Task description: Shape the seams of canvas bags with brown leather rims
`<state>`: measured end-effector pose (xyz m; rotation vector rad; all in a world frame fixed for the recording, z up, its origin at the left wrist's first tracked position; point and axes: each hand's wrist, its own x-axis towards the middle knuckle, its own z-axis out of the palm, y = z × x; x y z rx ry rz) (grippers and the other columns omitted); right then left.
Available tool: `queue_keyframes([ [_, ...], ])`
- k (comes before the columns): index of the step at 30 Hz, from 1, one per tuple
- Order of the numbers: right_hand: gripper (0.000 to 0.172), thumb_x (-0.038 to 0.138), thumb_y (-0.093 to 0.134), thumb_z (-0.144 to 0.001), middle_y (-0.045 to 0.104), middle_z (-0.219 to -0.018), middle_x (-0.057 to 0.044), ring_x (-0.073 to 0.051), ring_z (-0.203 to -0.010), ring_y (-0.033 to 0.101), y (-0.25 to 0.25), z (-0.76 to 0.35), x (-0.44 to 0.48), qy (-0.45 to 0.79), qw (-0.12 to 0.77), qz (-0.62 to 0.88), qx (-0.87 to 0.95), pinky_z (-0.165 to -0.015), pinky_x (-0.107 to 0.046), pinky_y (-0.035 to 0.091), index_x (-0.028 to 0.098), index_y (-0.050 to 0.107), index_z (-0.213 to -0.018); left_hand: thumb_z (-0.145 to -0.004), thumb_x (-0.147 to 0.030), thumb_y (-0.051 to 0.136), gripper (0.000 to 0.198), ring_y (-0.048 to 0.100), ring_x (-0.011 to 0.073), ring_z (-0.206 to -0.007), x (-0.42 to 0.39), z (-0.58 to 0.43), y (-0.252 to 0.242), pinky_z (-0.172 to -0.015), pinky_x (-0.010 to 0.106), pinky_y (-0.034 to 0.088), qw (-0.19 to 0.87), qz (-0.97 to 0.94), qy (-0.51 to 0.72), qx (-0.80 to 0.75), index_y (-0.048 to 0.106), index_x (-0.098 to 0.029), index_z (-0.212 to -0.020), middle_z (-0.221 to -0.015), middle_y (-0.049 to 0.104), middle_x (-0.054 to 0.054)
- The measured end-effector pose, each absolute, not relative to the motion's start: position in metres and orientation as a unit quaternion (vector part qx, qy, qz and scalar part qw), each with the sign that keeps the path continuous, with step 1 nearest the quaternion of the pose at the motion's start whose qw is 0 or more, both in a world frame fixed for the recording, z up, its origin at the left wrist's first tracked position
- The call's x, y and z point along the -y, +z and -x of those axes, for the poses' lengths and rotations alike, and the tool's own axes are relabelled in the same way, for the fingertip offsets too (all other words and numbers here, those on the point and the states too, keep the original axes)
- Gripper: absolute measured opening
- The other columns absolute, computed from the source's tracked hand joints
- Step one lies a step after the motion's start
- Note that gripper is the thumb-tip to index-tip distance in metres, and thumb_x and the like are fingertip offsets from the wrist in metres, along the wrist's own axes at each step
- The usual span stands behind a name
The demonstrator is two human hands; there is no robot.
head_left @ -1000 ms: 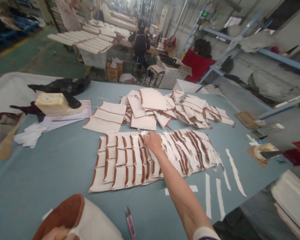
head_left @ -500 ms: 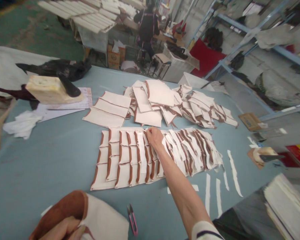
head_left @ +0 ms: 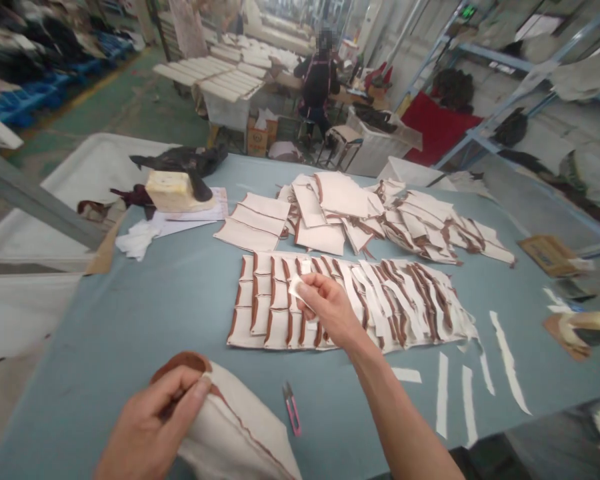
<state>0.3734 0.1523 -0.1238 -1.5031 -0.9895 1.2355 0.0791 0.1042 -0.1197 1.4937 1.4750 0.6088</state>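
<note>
A small white strip (head_left: 297, 288) is pinched between thumb and fingertips of the right hand (head_left: 330, 308), held just above the laid-out row of pieces (head_left: 350, 300) on the bench (head_left: 145, 313). The row is made of cream panels with brown edging, overlapped like shingles, running left to right across the bench middle. The left hand (head_left: 150, 427) is closed on a larger cream panel (head_left: 240, 433) with a brown edge, thumb and fingers pinching its upper corner, near the bench's front edge. Pink snips (head_left: 291, 408) are seen lying on the bench just right of that panel, between the two forearms. White strips (head_left: 473, 387) are scattered on the bench right of the right arm, apart from the row. Behind the row, a loose heap of more cream pieces (head_left: 375, 217) is spread, with a neater stack (head_left: 253, 223) to its left. At far left a yellow block (head_left: 173, 190) is set on papers (head_left: 190, 217), dark cloth (head_left: 180, 160) behind it, white cloth (head_left: 137, 239) just in front. A cardboard piece (head_left: 550, 253) is seen at the right edge. In the background a seated person (head_left: 319, 80) is seen from behind at another table; blue shelving (head_left: 505, 87) stands at right
</note>
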Motion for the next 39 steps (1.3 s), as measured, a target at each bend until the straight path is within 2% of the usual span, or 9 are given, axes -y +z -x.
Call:
queue_keyframes([
  [3, 0.050, 0.068, 0.078, -0.088, 0.063, -0.062, 0.004, -0.008, -0.048, 0.042, -0.092, -0.328, -0.116, 0.553, 0.454, 0.570, 0.404, -0.048, -0.021, 0.033, 0.020, 0.065, -0.092, -0.098, -0.061, 0.062, 0.049, 0.059, 0.0174, -0.060, -0.101, -0.077, -0.094, -0.060, 0.024, 0.046, 0.479, -0.601, 0.275, -0.577, 0.072, -0.022, -0.070, -0.064, 0.068, -0.001],
  [10, 0.025, 0.045, 0.064, -0.091, 0.064, -0.063, 0.003, -0.013, -0.059, 0.056, -0.043, -0.249, -0.061, 0.495, 0.392, 0.615, 0.473, -0.056, -0.023, 0.040, 0.022, 0.064, -0.081, -0.097, -0.050, 0.063, 0.041, 0.059, 0.0149, -0.057, -0.084, -0.056, -0.055, -0.054, 0.020, 0.045, 0.495, -0.636, 0.324, -0.496, 0.074, -0.018, -0.075, -0.065, 0.070, 0.001],
  [14, 0.024, 0.043, 0.062, -0.090, 0.064, -0.063, 0.003, -0.014, -0.058, 0.056, -0.029, -0.231, -0.043, 0.433, 0.378, 0.635, 0.515, -0.053, -0.025, 0.036, 0.023, 0.064, -0.077, -0.096, -0.049, 0.063, 0.040, 0.056, 0.0138, -0.056, -0.068, -0.046, -0.045, -0.052, 0.020, 0.043, 0.496, -0.623, 0.351, -0.492, 0.074, -0.018, -0.074, -0.063, 0.066, 0.000],
  [19, 0.025, 0.043, 0.062, -0.092, 0.068, -0.065, 0.002, -0.014, -0.058, 0.060, -0.024, -0.217, -0.027, 0.394, 0.384, 0.622, 0.557, -0.055, -0.025, 0.040, 0.023, 0.065, -0.077, -0.094, -0.053, 0.064, 0.042, 0.058, 0.0155, -0.061, -0.053, -0.033, -0.040, -0.054, 0.020, 0.046, 0.502, -0.598, 0.356, -0.514, 0.077, -0.017, -0.077, -0.069, 0.070, 0.002],
  [25, 0.020, 0.035, 0.062, -0.094, 0.073, -0.070, -0.001, -0.014, -0.061, 0.063, -0.027, -0.204, -0.019, 0.242, 0.458, 0.609, 0.601, -0.063, -0.027, 0.043, 0.021, 0.070, -0.081, -0.096, -0.057, 0.067, 0.044, 0.056, 0.0138, -0.057, -0.032, -0.021, -0.045, -0.052, 0.019, 0.043, 0.545, -0.549, 0.354, -0.526, 0.074, -0.018, -0.078, -0.065, 0.068, -0.001],
  [27, 0.019, 0.035, 0.063, -0.092, 0.072, -0.071, -0.002, -0.014, -0.062, 0.063, -0.025, -0.202, -0.018, 0.278, 0.460, 0.603, 0.589, -0.062, -0.027, 0.044, 0.021, 0.070, -0.080, -0.098, -0.056, 0.066, 0.044, 0.055, 0.0134, -0.056, -0.025, -0.020, -0.048, -0.051, 0.020, 0.041, 0.549, -0.555, 0.354, -0.515, 0.075, -0.018, -0.078, -0.065, 0.069, -0.001],
  [32, 0.027, 0.047, 0.066, -0.087, 0.060, -0.061, 0.003, -0.011, -0.053, 0.049, -0.016, -0.202, -0.013, 0.520, 0.418, 0.564, 0.486, -0.050, -0.023, 0.036, 0.021, 0.066, -0.077, -0.099, -0.048, 0.065, 0.040, 0.059, 0.0159, -0.062, -0.013, -0.018, -0.037, -0.055, 0.023, 0.043, 0.495, -0.610, 0.360, -0.503, 0.078, -0.018, -0.075, -0.073, 0.075, 0.002],
  [35, 0.027, 0.047, 0.067, -0.087, 0.056, -0.058, 0.004, -0.011, -0.051, 0.044, -0.016, -0.201, -0.012, 0.523, 0.419, 0.571, 0.475, -0.048, -0.024, 0.033, 0.022, 0.064, -0.076, -0.097, -0.048, 0.066, 0.040, 0.059, 0.0171, -0.061, -0.010, -0.018, -0.026, -0.057, 0.025, 0.046, 0.486, -0.600, 0.354, -0.528, 0.075, -0.020, -0.069, -0.072, 0.076, 0.003],
  [39, 0.021, 0.040, 0.066, -0.090, 0.065, -0.065, 0.002, -0.013, -0.055, 0.054, -0.019, -0.198, -0.011, 0.410, 0.426, 0.601, 0.538, -0.054, -0.027, 0.040, 0.024, 0.065, -0.078, -0.097, -0.045, 0.066, 0.038, 0.056, 0.0165, -0.055, -0.008, -0.015, -0.027, -0.057, 0.025, 0.048, 0.486, -0.620, 0.355, -0.504, 0.074, -0.021, -0.068, -0.063, 0.071, 0.001],
])
